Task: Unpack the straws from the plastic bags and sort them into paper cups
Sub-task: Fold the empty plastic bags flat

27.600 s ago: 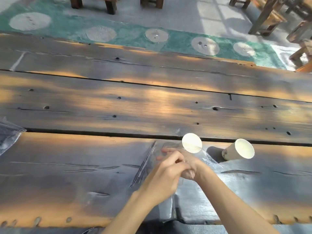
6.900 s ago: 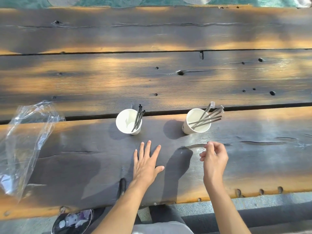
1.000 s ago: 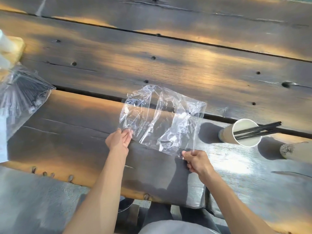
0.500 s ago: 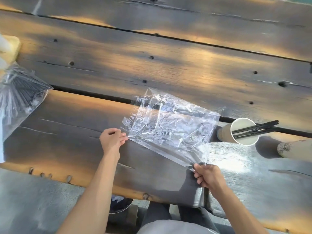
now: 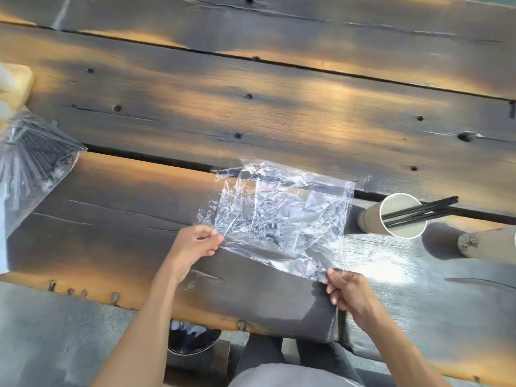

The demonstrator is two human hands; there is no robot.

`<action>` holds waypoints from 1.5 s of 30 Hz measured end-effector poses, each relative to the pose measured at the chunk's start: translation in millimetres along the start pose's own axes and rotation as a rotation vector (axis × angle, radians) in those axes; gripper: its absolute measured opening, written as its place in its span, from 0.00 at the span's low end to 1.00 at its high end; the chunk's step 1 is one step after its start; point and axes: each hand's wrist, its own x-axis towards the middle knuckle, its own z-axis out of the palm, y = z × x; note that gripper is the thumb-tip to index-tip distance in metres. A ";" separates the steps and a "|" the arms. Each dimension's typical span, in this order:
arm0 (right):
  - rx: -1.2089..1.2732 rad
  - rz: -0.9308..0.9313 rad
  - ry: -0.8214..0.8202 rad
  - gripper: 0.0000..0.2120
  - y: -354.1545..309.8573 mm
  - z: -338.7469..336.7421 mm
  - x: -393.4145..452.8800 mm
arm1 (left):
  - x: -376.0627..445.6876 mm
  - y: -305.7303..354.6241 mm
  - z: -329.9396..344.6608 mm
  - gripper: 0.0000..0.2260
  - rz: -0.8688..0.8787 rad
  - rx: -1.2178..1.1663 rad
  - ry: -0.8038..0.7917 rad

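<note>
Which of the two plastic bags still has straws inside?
The bag at the far left edge, untouched, with dark straws showing through it. The crinkled bag held between both hands looks empty.

A clear plastic bag [image 5: 279, 219], crumpled and glinting, was stretched nearly flat over the near plank of the wooden table, empty as far as could be seen. The left hand [image 5: 195, 244] pinched its near left corner and the right hand [image 5: 346, 291] pinched its near right corner. Just beside the bag's right edge stood a white paper cup [image 5: 396, 219] with several black straws [image 5: 418, 210] leaning out over its rim to the right. Only part of a second paper cup [image 5: 488, 244] showed at the right edge. Far to the left lay another clear bag [image 5: 30, 166], packed with black straws.
</note>
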 end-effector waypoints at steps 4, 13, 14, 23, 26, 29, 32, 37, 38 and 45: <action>-0.003 0.002 0.022 0.15 3.0 -4.2 -0.6 | 3.7 -4.7 6.2 0.08 0.000 0.046 0.156; -0.087 0.039 0.039 0.13 10.1 -17.1 -5.2 | 6.3 -8.4 6.1 0.14 -0.008 0.264 0.317; -0.091 0.044 0.041 0.13 10.7 -19.3 -6.4 | 6.0 -9.0 4.8 0.11 -0.016 0.251 0.333; 0.096 0.126 0.008 0.12 17.3 -13.2 -13.1 | -15.7 -21.4 34.6 0.12 -0.254 -0.472 0.727; 0.238 0.185 -0.035 0.12 23.9 -4.0 -14.2 | -31.7 -24.9 68.4 0.09 -0.308 -0.666 0.611; 0.054 0.285 -0.134 0.17 31.6 3.0 -16.1 | -26.3 -25.2 79.0 0.06 -0.232 -0.587 0.545; -0.765 0.278 -0.218 0.27 22.8 2.1 -13.5 | -12.0 -14.3 72.9 0.07 -0.078 -0.411 0.504; -0.780 -0.014 -0.184 0.16 -28.3 7.6 -20.5 | 17.7 14.2 35.7 0.10 -0.050 -0.408 0.543; -0.601 -0.079 -0.156 0.13 -38.5 11.6 -18.0 | 22.1 20.4 29.2 0.09 -0.039 -0.406 0.523; 0.268 -0.024 -0.230 0.14 -73.4 71.0 19.0 | 22.0 46.5 20.4 0.10 0.201 -0.385 0.265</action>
